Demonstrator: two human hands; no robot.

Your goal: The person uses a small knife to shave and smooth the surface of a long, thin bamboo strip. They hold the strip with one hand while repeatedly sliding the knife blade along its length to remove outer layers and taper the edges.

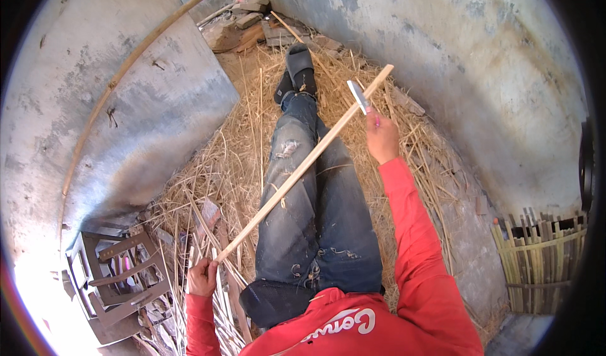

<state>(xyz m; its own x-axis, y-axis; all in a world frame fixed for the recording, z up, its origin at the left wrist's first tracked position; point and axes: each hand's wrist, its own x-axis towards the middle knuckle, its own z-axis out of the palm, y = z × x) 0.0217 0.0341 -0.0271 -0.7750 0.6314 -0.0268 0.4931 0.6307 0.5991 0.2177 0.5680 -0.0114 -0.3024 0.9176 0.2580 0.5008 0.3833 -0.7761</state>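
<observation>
Over the outstretched legs in faded blue denim jeans [347,230], I am watching from my remote station a long, narrow, pale wooden strip [303,165] crossing diagonally. Left arm: the red-sleeved forearm is coming in low, beside the left hip; the left hand [202,277] is curling tightly round the strip's near end. Right arm: the red sleeve is reaching much farther forward, nearly straight; the right hand [382,140] is gripping, fingers folded, a knife with a flat grey metal blade [358,96], its handle mostly hidden. Long axis of strip: running from near left to far right, the free end pointing forward past the right hand. Blade: crossing the strip, tip pointing forward and left; contact I am not managing to tell. Dry straw-coloured shavings [230,185] are covering the floor about the legs.
</observation>
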